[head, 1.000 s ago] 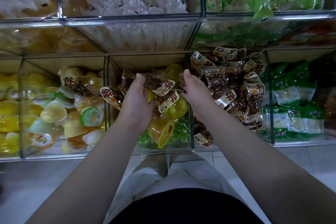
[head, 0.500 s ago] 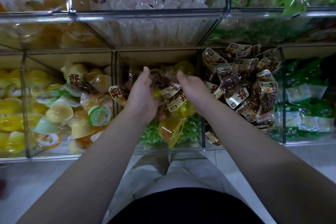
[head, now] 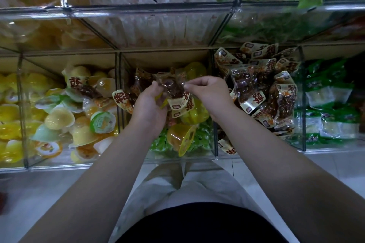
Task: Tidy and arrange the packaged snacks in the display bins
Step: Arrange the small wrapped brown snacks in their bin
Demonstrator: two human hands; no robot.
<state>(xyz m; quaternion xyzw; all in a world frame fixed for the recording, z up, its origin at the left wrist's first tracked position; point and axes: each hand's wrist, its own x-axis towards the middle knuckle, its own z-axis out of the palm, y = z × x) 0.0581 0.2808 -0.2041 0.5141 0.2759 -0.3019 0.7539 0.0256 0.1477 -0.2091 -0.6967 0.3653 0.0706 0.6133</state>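
Both hands are over the middle clear bin, which holds yellow jelly cups, green packets and brown snack packets. My left hand and my right hand together grip a bunch of brown snack packets lifted above the bin's contents, fingers curled round their clear wrappers. The bin to the right is piled with the same brown packets. One brown packet lies among the jelly cups in the bin to the left.
The left bins hold yellow, green and white jelly cups. Green packets fill the far-right bin. An upper row of clear bins holds white, yellow and green packages. White floor tiles and my pale trousers lie below.
Both hands have closed round the brown packets and drawn them up and together over the middle bin; the view has shifted slightly left.
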